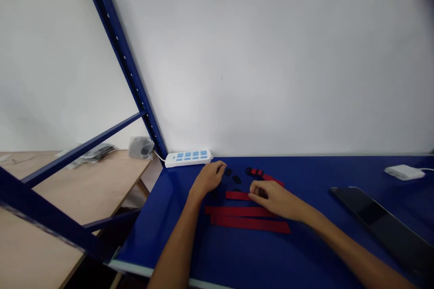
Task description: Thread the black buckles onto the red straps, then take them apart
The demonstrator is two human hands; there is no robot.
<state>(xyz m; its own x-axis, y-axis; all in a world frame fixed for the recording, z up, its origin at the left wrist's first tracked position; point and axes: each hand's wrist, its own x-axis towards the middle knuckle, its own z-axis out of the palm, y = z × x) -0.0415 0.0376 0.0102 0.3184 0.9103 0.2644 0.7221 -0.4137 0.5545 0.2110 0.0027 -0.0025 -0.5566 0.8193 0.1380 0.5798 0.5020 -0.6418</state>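
Note:
My left hand (209,177) rests near the back left of the blue table, its fingers curled beside small black buckles (236,179); what its fingertips hold, if anything, is hidden. My right hand (267,196) is closed at the right end of a short red strap (236,195), with thumb and fingers pinched on it. Nearer to me lie longer red straps (249,224), roughly parallel. Behind my right hand lies another red strap with black buckles (264,175).
A white power strip (188,158) lies at the table's back left. On the right are a dark flat tablet-like device (383,219) and a white adapter (404,172) with a cable. A blue metal frame (125,61) rises at the left, before a wooden table (101,189) holding plastic bags.

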